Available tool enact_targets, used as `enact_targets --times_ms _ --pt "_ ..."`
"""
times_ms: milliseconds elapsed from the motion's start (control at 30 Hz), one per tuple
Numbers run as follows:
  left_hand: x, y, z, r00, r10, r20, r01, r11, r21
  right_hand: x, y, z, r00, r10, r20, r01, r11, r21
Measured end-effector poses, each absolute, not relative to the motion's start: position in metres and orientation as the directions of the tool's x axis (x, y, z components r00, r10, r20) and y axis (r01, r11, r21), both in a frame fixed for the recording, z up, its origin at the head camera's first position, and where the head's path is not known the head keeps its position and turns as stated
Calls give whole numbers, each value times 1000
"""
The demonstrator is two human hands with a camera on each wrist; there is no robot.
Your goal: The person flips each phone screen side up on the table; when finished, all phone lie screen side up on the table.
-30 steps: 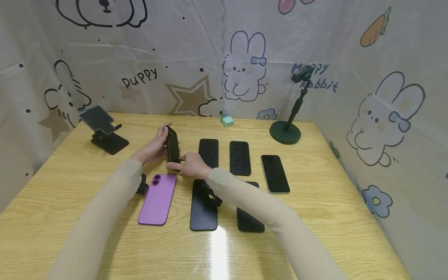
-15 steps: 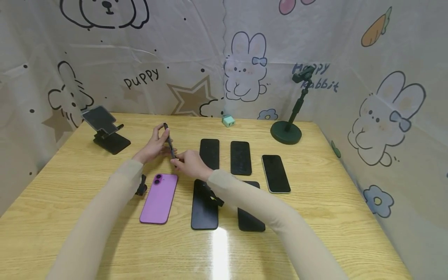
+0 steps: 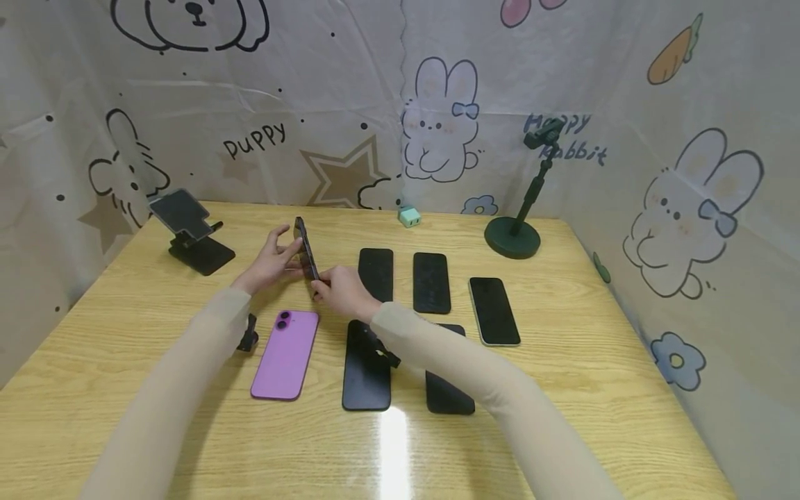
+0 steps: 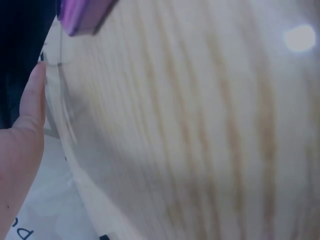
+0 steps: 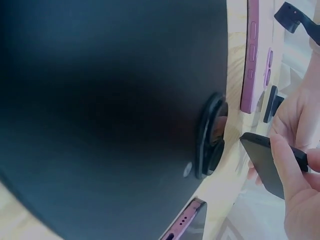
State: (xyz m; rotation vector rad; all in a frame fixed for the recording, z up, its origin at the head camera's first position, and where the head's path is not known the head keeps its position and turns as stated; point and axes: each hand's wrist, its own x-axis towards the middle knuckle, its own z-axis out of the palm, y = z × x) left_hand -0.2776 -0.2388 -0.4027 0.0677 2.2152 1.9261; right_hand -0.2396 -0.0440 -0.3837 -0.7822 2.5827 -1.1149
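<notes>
A black phone (image 3: 305, 246) is held on end, almost edge-on in the head view. My left hand (image 3: 267, 267) grips its left side, thumb near the edge and other fingers partly hidden behind. At the lower end, my right hand (image 3: 344, 292) pinches the phone between thumb and fingers. The right wrist view shows the same held phone (image 5: 267, 167) between both hands. Nearest below them lies a purple phone (image 3: 284, 357), camera side up. A black phone (image 3: 366, 385) lies face down under my right wrist, its camera bump (image 5: 212, 135) large in that wrist view.
More dark phones lie about: one behind my right hand (image 3: 376, 271), one beside it (image 3: 431, 283), a silver-edged phone (image 3: 494, 311) and one under my right sleeve (image 3: 446, 396). A black phone stand (image 3: 200, 255), mint charger (image 3: 410, 217) and green stand (image 3: 512, 237) stand farther back.
The held phone has turned from showing its broad side to nearly edge-on. My left fingers have shifted on it, while both hands stay in nearly the same place.
</notes>
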Motion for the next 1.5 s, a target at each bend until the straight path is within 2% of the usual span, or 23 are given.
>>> enact_targets --times_ms 367,700,1167,1500 --pt "-275 -248 -407 -993 88 -74 -55 197 979 -234 -56 -382 -868 -497 -19 -305 563 -768" --pt "-275 -249 -410 -997 8 -80 -78 162 984 -245 -47 -390 -883 -461 -87 -194 528 -827" --pt "-277 -250 -411 -998 24 -54 -46 240 970 -250 -45 -390 -864 -491 -113 -266 636 -725" --pt "-278 -248 -411 -998 46 -50 -36 279 960 -250 -45 -392 -859 -486 -161 -235 654 -720"
